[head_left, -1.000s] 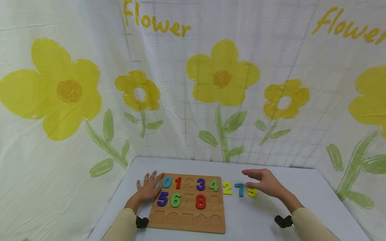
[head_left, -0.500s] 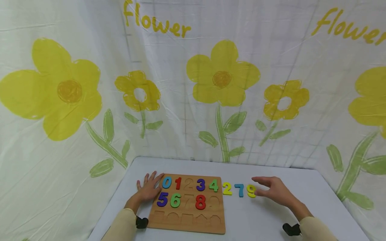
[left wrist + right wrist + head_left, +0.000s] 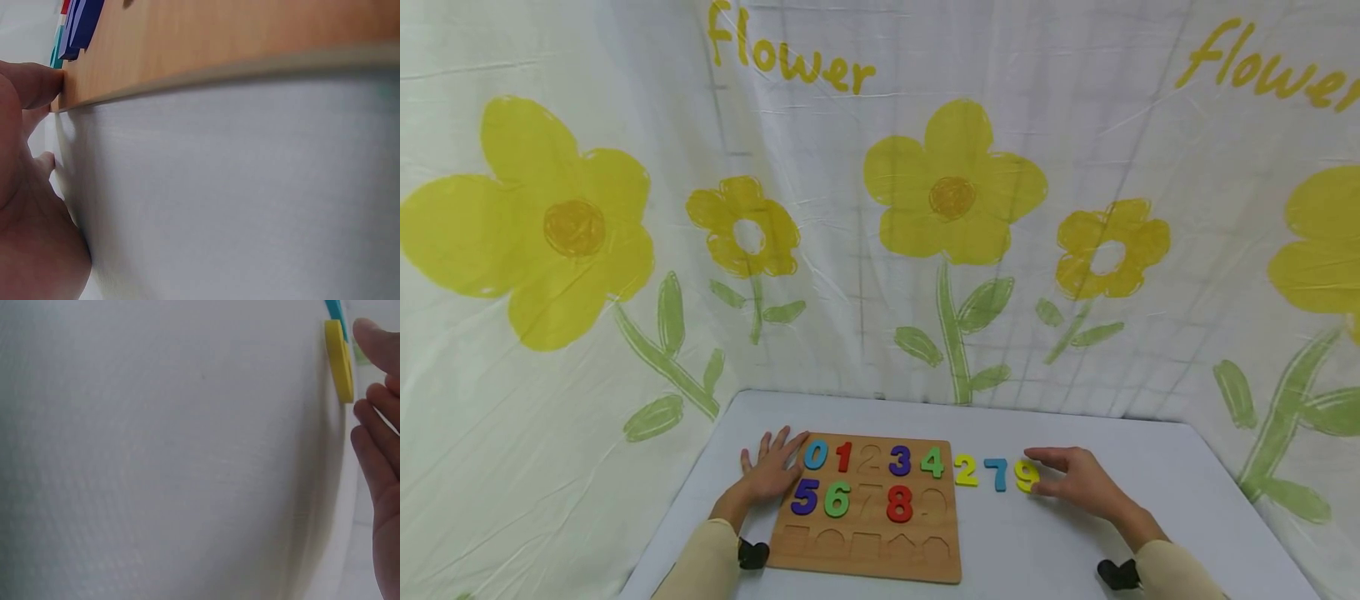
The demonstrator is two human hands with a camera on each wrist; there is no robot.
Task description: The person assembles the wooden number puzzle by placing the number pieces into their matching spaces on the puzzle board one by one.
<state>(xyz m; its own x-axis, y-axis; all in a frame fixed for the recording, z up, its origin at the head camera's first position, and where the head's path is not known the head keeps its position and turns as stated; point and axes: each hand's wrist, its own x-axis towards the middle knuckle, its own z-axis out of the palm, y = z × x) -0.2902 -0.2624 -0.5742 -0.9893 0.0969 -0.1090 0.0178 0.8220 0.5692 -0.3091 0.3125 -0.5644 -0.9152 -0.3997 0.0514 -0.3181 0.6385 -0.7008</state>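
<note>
The left hand (image 3: 767,478), fingers spread, rests at the left edge of a wooden number board (image 3: 857,565). Its thumb (image 3: 40,84) lies on the board's edge in the left wrist view. In the board sit a blue 0 (image 3: 816,455), a red 1, a purple 3, a green 4, a purple 5, a green 6 and a red 8 (image 3: 899,503). The right hand (image 3: 1078,479) is beside a yellow 9 (image 3: 1026,476), thumb and fingers parted around its right side. In the right wrist view the yellow 9 (image 3: 339,360) lies flat, with the fingertips close behind it.
A yellow 2 (image 3: 966,470) and a teal 7 (image 3: 996,474) lie on the white table (image 3: 1030,554) between the board and the 9. Number-shaped and house-like recesses show in the board. A flower-printed curtain (image 3: 820,333) hangs behind the table.
The right hand has moved right from over the 7 and 9 to beside the 9, then slightly down and back left toward it. The left hand and the board have stayed put.
</note>
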